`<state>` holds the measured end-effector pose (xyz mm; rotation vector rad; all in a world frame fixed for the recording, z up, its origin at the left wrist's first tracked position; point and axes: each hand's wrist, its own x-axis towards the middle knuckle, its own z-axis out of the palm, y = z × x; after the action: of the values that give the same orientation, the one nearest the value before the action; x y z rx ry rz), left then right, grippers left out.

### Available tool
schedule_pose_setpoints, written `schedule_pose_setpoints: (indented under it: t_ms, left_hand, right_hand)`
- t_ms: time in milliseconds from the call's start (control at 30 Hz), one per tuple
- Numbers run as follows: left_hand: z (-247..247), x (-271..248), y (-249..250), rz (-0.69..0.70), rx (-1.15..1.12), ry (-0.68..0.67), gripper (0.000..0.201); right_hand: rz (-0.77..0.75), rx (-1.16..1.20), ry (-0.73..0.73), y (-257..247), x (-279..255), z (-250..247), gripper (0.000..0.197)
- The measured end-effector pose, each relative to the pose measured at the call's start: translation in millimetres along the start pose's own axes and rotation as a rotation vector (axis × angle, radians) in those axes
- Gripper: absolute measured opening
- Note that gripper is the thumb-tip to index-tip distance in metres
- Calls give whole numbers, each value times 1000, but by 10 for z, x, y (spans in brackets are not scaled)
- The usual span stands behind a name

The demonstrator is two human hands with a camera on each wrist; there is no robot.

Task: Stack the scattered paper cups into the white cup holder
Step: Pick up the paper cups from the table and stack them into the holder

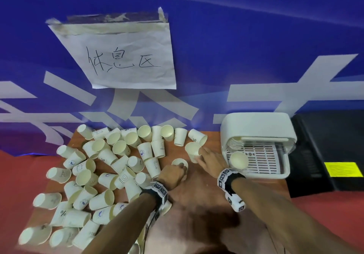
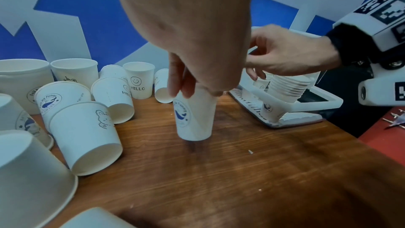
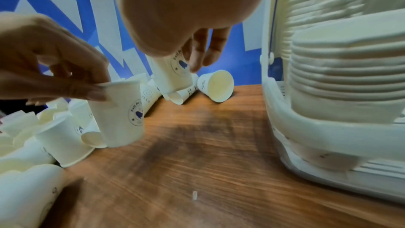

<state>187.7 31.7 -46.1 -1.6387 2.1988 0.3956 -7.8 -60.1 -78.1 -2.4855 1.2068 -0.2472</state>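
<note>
Many white paper cups point(image 1: 102, 167) lie scattered on the left half of the wooden table point(image 1: 199, 210). My left hand point(image 1: 184, 170) pinches the rim of an upright whale-logo cup point(image 2: 194, 117) from above, low over the table; the same cup point(image 3: 122, 113) shows in the right wrist view. My right hand point(image 1: 199, 158) grips another logo cup point(image 3: 172, 75), rim up point(image 1: 193, 150), just left of the white cup holder point(image 1: 258, 127). A tilted stack of nested cups point(image 1: 238, 160) leans inside the holder point(image 3: 328, 127).
A blue banner with a taped paper sign point(image 1: 126, 56) forms the back wall. A black box with a yellow label point(image 1: 343, 169) stands right of the holder. One loose cup point(image 3: 215, 87) lies on its side near the holder. Bare wood lies in front of my hands.
</note>
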Motion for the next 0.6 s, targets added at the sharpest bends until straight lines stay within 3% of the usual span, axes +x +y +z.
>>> schedule_pose_setpoints:
  t_ms: [267, 433, 600]
  left_hand:
    - [-205, 12, 578, 58, -233, 268, 31]
    - [-515, 127, 1024, 119, -182, 422, 31]
    - [-742, 318, 1362, 183, -73, 427, 13]
  right_hand:
    - [15, 126, 304, 133, -424, -640, 34]
    - [20, 99, 354, 538, -754, -986, 16]
    - [90, 122, 359, 956, -1070, -1199, 17]
